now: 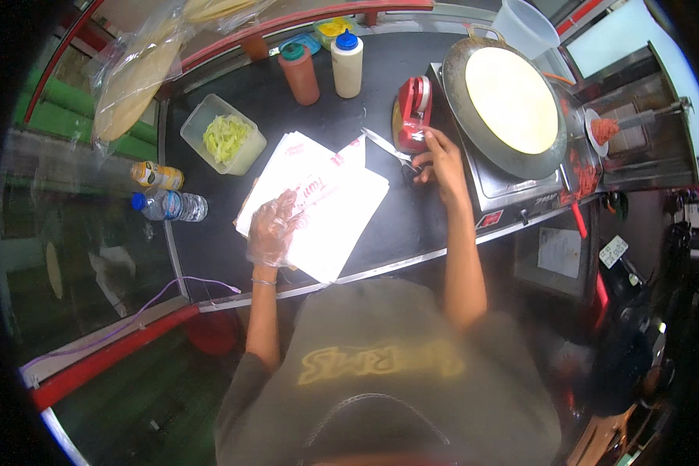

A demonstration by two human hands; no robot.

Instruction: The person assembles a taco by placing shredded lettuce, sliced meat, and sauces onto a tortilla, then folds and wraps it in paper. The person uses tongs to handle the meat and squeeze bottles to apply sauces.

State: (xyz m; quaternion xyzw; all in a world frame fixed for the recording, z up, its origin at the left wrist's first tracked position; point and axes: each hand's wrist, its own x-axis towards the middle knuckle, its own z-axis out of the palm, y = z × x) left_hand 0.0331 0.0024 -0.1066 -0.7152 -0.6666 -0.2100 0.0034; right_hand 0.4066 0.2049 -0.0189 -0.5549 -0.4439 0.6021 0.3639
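Note:
My left hand (273, 227), in a thin clear plastic glove, lies flat on a stack of white paper sheets with red print (326, 203) on the black counter (412, 225). My right hand (440, 159) is bare and grips the dark handles of a pair of scissors (390, 147), whose blades point left over the paper's upper corner. Right beside that hand stands a red tape dispenser (413, 113). A pale round flatbread (511, 99) lies on a round dark griddle pan (462, 109) to the right.
An orange-brown squeeze bottle (299, 73) and a cream squeeze bottle (347, 64) stand at the back. A clear tub of shredded yellow-green vegetable (222, 133) sits left. A water bottle (168, 206) and a can (156, 175) lie beyond the counter edge. Red shredded food (604, 129) is at right.

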